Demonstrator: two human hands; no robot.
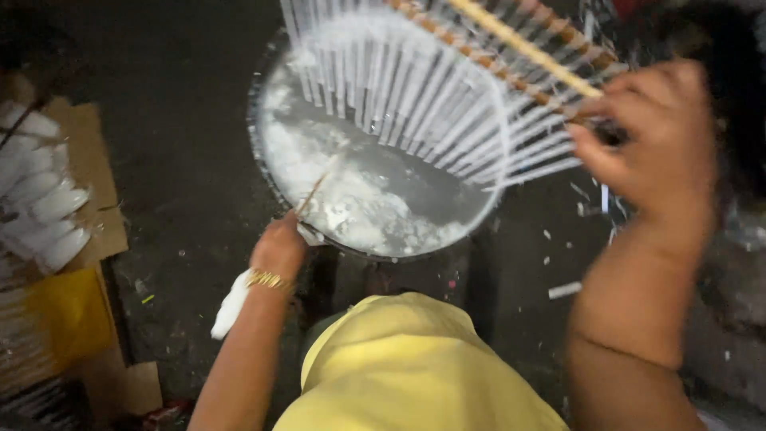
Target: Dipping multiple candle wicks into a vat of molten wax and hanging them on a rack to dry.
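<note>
Right hand (pixel 650 136) fingers gripping wooden frame of thin white-coated sticks (pixel 447 104) — light, brittle, wet; holding bare wood; left hand (pixel 278 246) pinching thin stick (pixel 313 194) over round white-liquid basin (pixel 383 183).

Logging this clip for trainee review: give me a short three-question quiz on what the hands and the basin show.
1. True or false: the right hand holds the rack of white-coated sticks over the round basin.
2. What does the left hand hold? A) a thin stick B) a spoon C) nothing
3. What colour is the liquid in the basin?

Key: 1 true; 2 A, a thin stick pointing into the basin; 3 white, with pale lumps on the surface.
</note>
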